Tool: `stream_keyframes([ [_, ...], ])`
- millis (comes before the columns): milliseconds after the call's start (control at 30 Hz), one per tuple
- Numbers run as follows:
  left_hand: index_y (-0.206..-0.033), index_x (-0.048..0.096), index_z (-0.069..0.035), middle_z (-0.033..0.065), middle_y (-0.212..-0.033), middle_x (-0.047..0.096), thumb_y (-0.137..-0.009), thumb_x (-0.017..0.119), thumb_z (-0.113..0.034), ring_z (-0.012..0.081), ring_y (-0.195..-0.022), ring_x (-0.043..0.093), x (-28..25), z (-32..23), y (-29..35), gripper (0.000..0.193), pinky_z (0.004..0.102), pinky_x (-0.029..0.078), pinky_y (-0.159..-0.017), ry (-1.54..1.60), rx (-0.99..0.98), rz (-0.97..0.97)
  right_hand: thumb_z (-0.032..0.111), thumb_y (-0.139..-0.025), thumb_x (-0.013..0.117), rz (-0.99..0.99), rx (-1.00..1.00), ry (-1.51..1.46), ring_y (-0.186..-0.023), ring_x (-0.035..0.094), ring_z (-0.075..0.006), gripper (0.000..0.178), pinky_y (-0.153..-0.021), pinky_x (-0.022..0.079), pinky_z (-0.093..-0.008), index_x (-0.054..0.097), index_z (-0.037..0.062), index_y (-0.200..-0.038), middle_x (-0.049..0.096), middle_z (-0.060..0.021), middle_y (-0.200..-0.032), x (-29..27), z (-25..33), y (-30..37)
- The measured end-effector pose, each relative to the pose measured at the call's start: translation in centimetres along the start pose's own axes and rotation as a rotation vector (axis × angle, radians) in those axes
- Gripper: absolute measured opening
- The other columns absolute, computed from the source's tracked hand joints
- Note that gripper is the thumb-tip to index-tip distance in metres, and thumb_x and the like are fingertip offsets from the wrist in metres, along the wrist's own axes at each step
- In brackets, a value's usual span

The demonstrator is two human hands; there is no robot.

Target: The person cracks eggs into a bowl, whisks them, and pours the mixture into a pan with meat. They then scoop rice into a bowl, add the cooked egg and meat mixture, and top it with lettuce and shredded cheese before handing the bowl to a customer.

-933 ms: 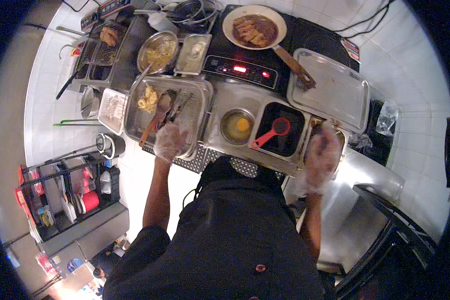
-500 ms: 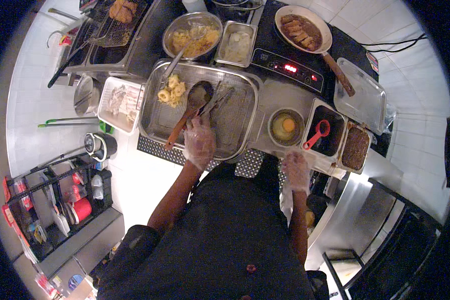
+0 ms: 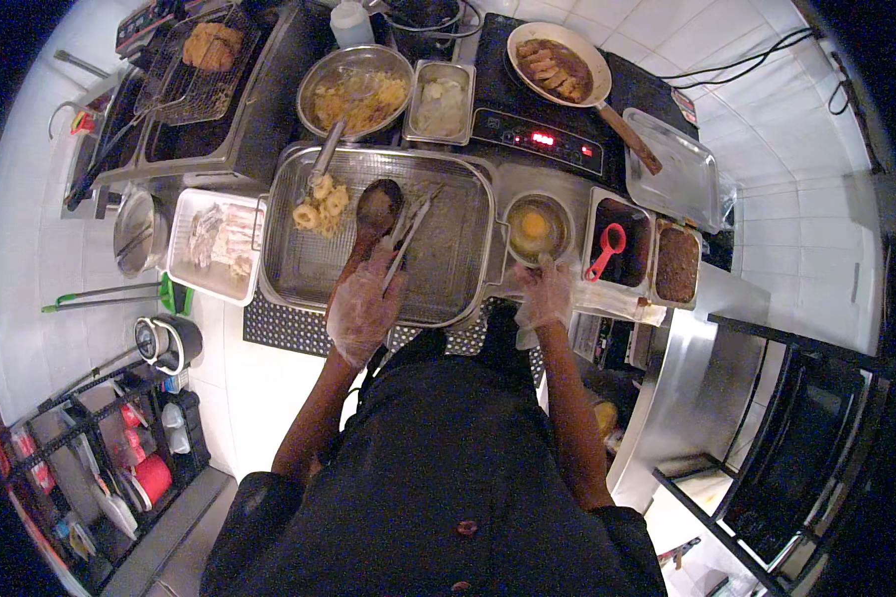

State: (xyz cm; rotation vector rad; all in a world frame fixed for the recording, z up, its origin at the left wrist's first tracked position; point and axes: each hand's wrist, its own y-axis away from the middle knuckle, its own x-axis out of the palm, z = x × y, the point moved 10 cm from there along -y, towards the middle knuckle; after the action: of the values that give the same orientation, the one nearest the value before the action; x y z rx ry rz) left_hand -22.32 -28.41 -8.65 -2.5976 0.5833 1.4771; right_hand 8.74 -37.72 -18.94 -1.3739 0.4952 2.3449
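Note:
My left hand (image 3: pixel 364 306), in a clear plastic glove, is closed around metal tongs (image 3: pixel 408 237) over the near side of a wire-racked metal tray (image 3: pixel 448 289). Beside the tongs a ladle (image 3: pixel 377 209) with a wooden handle lies in the tray, its handle partly under that hand. Pale battered rings (image 3: pixel 321 207) rest at the tray's far left. My right hand (image 3: pixel 546 294), gloved too, has its fingers closed at the near rim of a small round metal bowl (image 3: pixel 514 254). A raw egg (image 3: pixel 536 225) with a whole yolk lies in the bowl.
Right of the bowl stand a dark container with a red scoop (image 3: pixel 610 247) and a brown-filled one (image 3: pixel 678 261). Behind are an induction hob (image 3: pixel 533 139), a pan of sliced meat (image 3: pixel 599 62) and a crumb-filled bowl (image 3: pixel 408 75). A fryer basket (image 3: pixel 201 99) is at far left.
The view has shifted. My right hand has moved forward onto the bowl's near rim. The tongs have swung in my left hand and stand at a different angle.

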Motion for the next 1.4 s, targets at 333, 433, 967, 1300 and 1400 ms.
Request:
stream_keyframes([
  [333, -0.135, 0.055, -0.003, 0.0223, -0.118, 0.066, -0.093, 0.064, -0.026, 0.0391, -0.103, 0.066, -2.8, -2.1, -0.1, 0.049, 0.0463, 0.053, -0.087, 0.029, 0.072, -0.133, 0.024, -0.098, 0.058, -0.121, 0.426, -1.096, -0.045, 0.054, -0.0188, 0.023, -0.045, 0.05, -0.0331, 0.049, 0.0036, -0.093, 0.059, -0.0086, -0.066, -2.4, -2.2, -4.3],
  [433, -0.135, 0.057, -0.009, 0.0167, -0.114, 0.069, -0.09, 0.068, -0.024, 0.0361, -0.096, 0.069, -6.0, -5.8, -1.7, 0.048, 0.0427, 0.056, -0.078, 0.009, -0.003, 0.034, 0.022, -0.098, 0.057, -0.06, 0.368, -1.096, -0.047, 0.055, -0.0169, 0.022, -0.046, 0.052, -0.0326, 0.048, 0.0026, -0.094, 0.058, -0.0076, -0.065, -4.1, -2.2, -5.8],
  [967, -0.124, 0.058, -0.007, 0.0094, -0.1, 0.065, -0.087, 0.063, -0.012, 0.0277, -0.09, 0.067, -5.7, -23.8, -9.4, 0.038, 0.0374, 0.057, -0.078, -0.289, 0.888, 0.15, 0.015, -0.091, 0.062, 0.087, -0.136, -0.576, -0.053, 0.059, -0.0169, 0.018, -0.049, 0.051, -0.0347, 0.052, 0.001, -0.096, 0.059, -0.0085, -0.071, -14.1, 2.5, -8.1],
  [1300, -0.118, 0.062, -0.016, 0.0147, -0.079, 0.065, -0.087, 0.057, -0.011, 0.0343, -0.074, 0.069, -4.6, -29.8, -12.0, 0.032, 0.0445, 0.057, -0.064, -0.319, 0.724, 0.166, 0.021, -0.092, 0.059, 0.174, -0.081, -0.623, -0.065, 0.065, -0.0207, 0.025, -0.062, 0.053, -0.0365, 0.057, 0.0003, -0.106, 0.064, -0.0129, -0.081, -14.6, -0.5, -11.0],
  [1400, -0.118, 0.063, -0.013, 0.0145, -0.086, 0.065, -0.087, 0.058, -0.012, 0.034, -0.075, 0.067, -3.9, -29.0, -11.4, 0.031, 0.0439, 0.056, -0.064, -0.288, 0.696, 0.148, 0.021, -0.094, 0.057, 0.178, -0.136, -0.76, -0.065, 0.065, -0.0206, 0.024, -0.064, 0.053, -0.0369, 0.057, 0.0009, -0.106, 0.063, -0.0123, -0.08, -15.1, 0.1, -11.2],
])
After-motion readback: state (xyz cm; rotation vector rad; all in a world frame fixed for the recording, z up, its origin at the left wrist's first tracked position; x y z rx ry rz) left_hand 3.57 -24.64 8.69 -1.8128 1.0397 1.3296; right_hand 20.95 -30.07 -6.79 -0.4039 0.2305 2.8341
